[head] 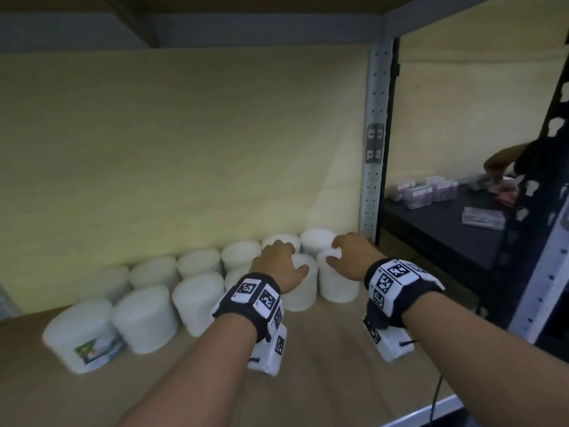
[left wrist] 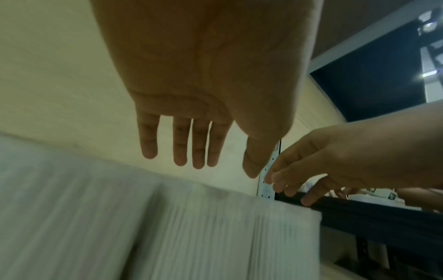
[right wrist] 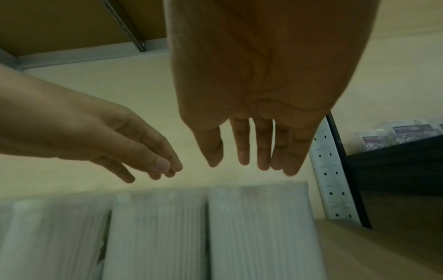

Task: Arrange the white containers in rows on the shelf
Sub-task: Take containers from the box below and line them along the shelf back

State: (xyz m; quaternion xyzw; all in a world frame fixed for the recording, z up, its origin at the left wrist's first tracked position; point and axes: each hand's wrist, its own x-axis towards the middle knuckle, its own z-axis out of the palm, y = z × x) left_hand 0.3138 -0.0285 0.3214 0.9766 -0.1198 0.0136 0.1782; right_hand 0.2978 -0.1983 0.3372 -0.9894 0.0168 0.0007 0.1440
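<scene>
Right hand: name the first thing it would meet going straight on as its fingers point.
Probably the back-row white container just beyond the right hand, then the cream back wall. Depth is unclear.

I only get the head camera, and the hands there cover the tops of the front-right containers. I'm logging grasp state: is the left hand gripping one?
Observer: No. In the left wrist view the left hand has straight fingers holding nothing, with wall showing between the fingertips and the white container below.
Operator: And the right?
Observer: Open too. The right wrist view shows the right hand with its fingers straight, clear above the container tops.
Operator: How do the containers under it sit?
Observer: The rightmost container and its neighbour stand side by side, with only a thin dark seam between them.
</scene>
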